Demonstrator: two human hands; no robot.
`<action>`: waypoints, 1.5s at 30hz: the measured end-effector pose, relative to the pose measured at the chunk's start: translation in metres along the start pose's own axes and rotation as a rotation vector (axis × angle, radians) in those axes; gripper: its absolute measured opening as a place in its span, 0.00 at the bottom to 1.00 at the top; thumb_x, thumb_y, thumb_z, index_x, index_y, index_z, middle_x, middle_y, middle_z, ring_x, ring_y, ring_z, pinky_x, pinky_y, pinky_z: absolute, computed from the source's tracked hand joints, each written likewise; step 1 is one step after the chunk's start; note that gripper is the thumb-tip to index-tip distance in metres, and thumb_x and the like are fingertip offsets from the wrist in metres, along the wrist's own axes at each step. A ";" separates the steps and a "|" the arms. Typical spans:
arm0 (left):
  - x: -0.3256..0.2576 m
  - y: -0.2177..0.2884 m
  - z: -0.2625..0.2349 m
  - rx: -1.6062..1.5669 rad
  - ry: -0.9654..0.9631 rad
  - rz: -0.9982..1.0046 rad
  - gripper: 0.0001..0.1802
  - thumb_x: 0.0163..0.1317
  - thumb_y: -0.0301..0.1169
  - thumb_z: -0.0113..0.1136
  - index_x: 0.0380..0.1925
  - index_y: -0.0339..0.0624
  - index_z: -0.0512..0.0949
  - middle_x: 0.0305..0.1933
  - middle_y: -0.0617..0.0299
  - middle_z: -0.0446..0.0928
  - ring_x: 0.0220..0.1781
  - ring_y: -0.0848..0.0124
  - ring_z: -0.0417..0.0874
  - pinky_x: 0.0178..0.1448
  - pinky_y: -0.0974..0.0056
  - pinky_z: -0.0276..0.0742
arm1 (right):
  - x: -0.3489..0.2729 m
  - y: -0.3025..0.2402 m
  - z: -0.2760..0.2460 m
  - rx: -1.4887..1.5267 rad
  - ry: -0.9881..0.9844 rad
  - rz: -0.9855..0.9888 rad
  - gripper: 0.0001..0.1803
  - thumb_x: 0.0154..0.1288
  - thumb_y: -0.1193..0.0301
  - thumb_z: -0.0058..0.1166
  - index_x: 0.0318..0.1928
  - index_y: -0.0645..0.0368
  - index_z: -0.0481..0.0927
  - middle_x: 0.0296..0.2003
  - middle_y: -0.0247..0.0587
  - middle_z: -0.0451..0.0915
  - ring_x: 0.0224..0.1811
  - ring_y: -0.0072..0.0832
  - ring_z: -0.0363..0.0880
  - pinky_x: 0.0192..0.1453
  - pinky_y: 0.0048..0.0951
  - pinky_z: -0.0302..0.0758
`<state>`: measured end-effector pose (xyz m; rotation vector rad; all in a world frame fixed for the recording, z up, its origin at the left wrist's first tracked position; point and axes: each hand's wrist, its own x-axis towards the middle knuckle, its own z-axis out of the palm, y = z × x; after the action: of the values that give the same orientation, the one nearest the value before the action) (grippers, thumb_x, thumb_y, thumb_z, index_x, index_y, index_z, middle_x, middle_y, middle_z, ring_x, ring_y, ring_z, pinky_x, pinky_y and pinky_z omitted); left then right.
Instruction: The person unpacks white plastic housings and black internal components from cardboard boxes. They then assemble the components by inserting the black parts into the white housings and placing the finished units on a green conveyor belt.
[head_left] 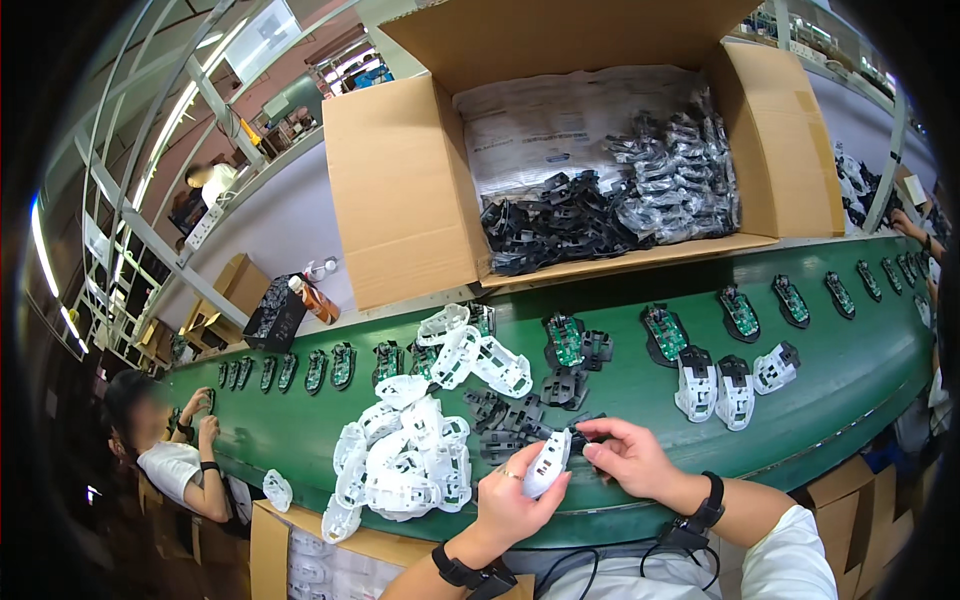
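Observation:
My left hand [513, 503] grips a white mouse shell [548, 466], tilted up in front of me at the belt's near edge. Thumb and fingers of my right hand [632, 460] pinch a small black plastic part [580, 438] against the shell's far end; how far the two are joined cannot be made out. Left of my hands lies a heap of white mouse shells [400, 465]. Loose black plastic parts [515, 415] lie just beyond my left hand. To the right, white shells with black parts on them [735, 392] rest on the green belt [630, 400].
Black mouse bases with green circuit boards [663, 335] line the belt. Behind it stands an open cardboard box [400, 200] of black parts, some in clear bags. A co-worker [180, 460] sits at the left; another person's hand [908, 225] shows far right. Cartons [850, 510] stand below.

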<state>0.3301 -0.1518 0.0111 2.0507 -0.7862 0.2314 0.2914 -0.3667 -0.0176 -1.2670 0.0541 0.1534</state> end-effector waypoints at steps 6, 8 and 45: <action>0.000 0.004 -0.003 0.043 0.013 0.006 0.28 0.55 0.32 0.78 0.53 0.31 0.79 0.39 0.48 0.88 0.36 0.65 0.91 0.40 0.64 0.85 | 0.002 0.006 0.008 -0.174 0.054 -0.224 0.25 0.73 0.70 0.62 0.67 0.66 0.75 0.55 0.41 0.76 0.35 0.15 0.80 0.37 0.19 0.79; 0.001 0.004 0.000 0.088 0.024 0.073 0.29 0.55 0.33 0.79 0.53 0.30 0.79 0.39 0.48 0.88 0.36 0.65 0.91 0.40 0.63 0.85 | -0.001 0.003 0.011 -0.202 0.020 -0.242 0.27 0.73 0.70 0.63 0.68 0.66 0.74 0.57 0.43 0.76 0.38 0.17 0.81 0.40 0.20 0.81; 0.026 -0.008 -0.059 0.364 -0.058 0.267 0.28 0.58 0.37 0.72 0.57 0.40 0.78 0.56 0.43 0.77 0.55 0.48 0.79 0.60 0.50 0.75 | 0.013 -0.055 -0.040 -0.660 0.322 -0.380 0.14 0.70 0.74 0.48 0.49 0.66 0.84 0.32 0.49 0.85 0.33 0.37 0.85 0.37 0.35 0.79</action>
<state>0.3635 -0.1126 0.0511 2.2931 -1.1222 0.4974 0.3137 -0.4198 0.0203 -1.9243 0.0392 -0.3951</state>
